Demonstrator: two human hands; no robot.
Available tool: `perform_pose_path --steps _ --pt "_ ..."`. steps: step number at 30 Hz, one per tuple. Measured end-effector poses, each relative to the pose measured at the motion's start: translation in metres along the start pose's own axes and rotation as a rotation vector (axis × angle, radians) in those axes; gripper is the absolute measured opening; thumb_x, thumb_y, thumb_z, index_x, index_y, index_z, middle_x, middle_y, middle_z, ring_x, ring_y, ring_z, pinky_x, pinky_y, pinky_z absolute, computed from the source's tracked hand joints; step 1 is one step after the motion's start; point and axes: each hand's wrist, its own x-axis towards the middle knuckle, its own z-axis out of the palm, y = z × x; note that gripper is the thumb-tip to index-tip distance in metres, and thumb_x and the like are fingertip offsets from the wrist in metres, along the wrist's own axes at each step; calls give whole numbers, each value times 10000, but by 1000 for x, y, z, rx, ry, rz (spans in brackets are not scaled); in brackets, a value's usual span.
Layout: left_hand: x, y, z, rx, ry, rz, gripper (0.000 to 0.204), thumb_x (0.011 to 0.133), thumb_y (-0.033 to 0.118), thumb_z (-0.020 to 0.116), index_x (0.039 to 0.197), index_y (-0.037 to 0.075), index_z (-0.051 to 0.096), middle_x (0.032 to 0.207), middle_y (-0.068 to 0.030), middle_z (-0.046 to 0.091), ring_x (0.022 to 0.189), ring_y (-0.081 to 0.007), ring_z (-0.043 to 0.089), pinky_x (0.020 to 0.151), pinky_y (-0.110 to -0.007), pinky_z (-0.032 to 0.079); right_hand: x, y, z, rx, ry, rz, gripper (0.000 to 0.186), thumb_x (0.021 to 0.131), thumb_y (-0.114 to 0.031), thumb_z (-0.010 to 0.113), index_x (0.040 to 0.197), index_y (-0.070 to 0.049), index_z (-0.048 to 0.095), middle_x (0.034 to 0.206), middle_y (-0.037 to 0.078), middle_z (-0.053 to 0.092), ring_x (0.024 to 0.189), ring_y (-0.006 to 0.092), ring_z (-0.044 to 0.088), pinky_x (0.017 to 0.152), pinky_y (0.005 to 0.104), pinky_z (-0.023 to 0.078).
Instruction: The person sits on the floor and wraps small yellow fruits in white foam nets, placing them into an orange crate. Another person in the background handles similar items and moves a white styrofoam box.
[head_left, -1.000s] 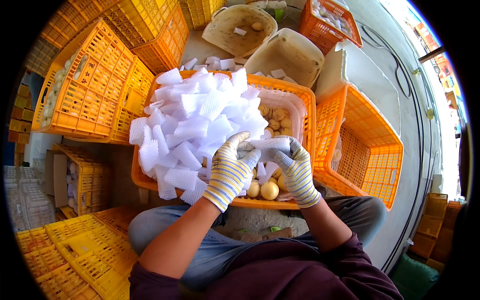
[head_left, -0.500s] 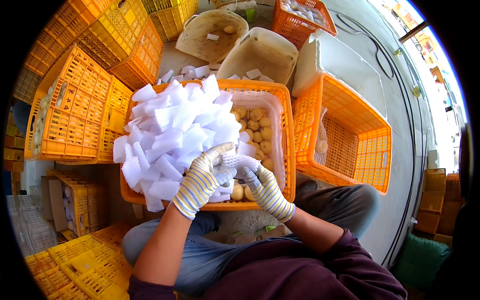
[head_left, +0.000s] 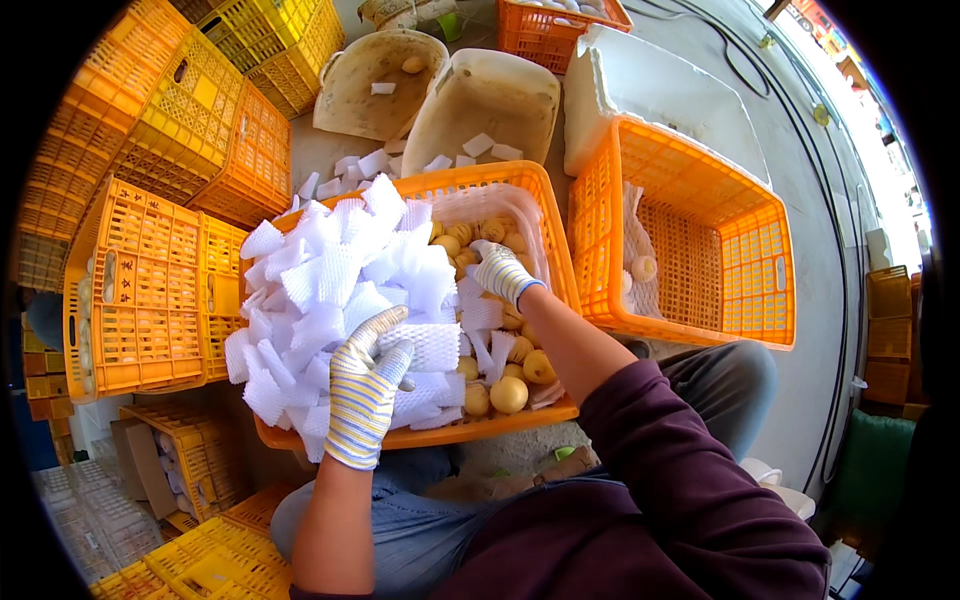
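An orange plastic crate (head_left: pixel 520 175) rests on my lap. Its left half is heaped with white foam net sleeves (head_left: pixel 325 285); round yellow fruit (head_left: pixel 508 394) lie in its right half. My left hand (head_left: pixel 365 395), in a striped knit glove, holds one white foam sleeve (head_left: pixel 432 347) at the crate's near edge. My right hand (head_left: pixel 497 270), also gloved, reaches into the far part of the crate among the fruit; its fingers are bent down on the fruit, and I cannot tell whether they grip one.
A second orange crate (head_left: pixel 700 300) stands to the right with a wrapped fruit (head_left: pixel 644 268) inside. Two beige tubs (head_left: pixel 480 95) and a white foam box (head_left: pixel 650 85) lie beyond. Stacked yellow and orange crates (head_left: pixel 150 270) fill the left side.
My right hand left the left one and reached forward into the fruit. My left hand stays at the near edge with a foam sleeve. The view has shifted closer to the crate.
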Motion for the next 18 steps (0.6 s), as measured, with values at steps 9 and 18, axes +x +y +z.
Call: perform_pose_path --steps 9,18 --pt "-1 2 3 14 46 -52 372 895 44 634 1264 11 599 861 -13 616 658 -40 542 548 -195 512 14 -20 13 -130 -150 86 556 760 -337 677 1247 -88 578 1308 155 576 1206 326 561 1005 420 458" --pt "4 9 5 7 76 -7 359 902 44 630 1259 14 604 847 -14 617 640 -42 546 554 -193 499 18 -3 4 -127 -209 -7 637 759 -461 712 1245 -72 577 1280 194 595 1177 337 584 984 411 466"
